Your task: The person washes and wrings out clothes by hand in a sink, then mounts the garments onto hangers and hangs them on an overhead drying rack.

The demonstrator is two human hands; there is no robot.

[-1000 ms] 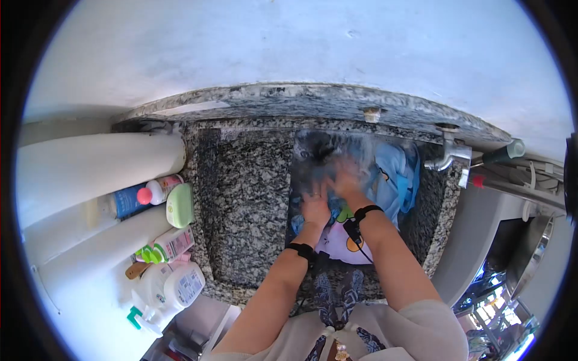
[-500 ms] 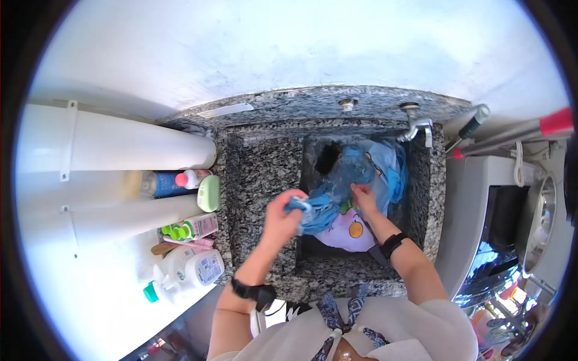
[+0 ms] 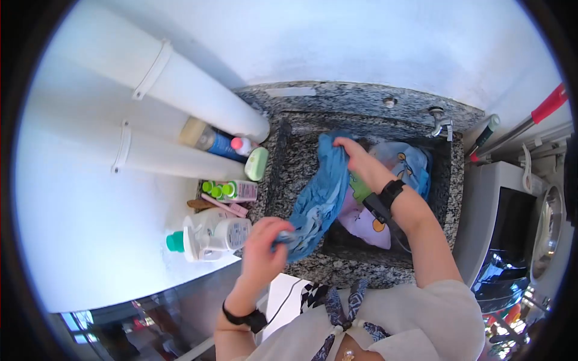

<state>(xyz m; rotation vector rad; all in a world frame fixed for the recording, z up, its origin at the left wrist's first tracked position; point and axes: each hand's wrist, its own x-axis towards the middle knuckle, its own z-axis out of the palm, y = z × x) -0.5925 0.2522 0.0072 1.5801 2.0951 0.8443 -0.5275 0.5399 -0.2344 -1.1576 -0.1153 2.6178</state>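
A length of wet blue cloth [image 3: 320, 192] is stretched over the sloped granite side of the sink between both hands. My left hand [image 3: 264, 245] is closed around its bunched near end, at the sink's front left. My right hand [image 3: 356, 157] pinches its far end; some fingertips are hidden. Whether the cloth is a garment cannot be made out. Under my right forearm lies a lilac cloth [image 3: 365, 225] with a green patch and round orange prints. A light-blue printed cloth [image 3: 404, 157] sits behind it in the basin.
The granite sink [image 3: 456, 180] has a metal tap [image 3: 441, 123] at its back right. Along the left ledge stand a green soap bar [image 3: 257, 163], a pink brush [image 3: 226, 206] and white bottles [image 3: 232, 233]. A dark-fronted appliance [image 3: 503, 240] is on the right.
The blue cloth has been pulled out of the basin and drawn leftward into a long stretch. My right hand moved up and my left hand came nearer my body. The view turned left.
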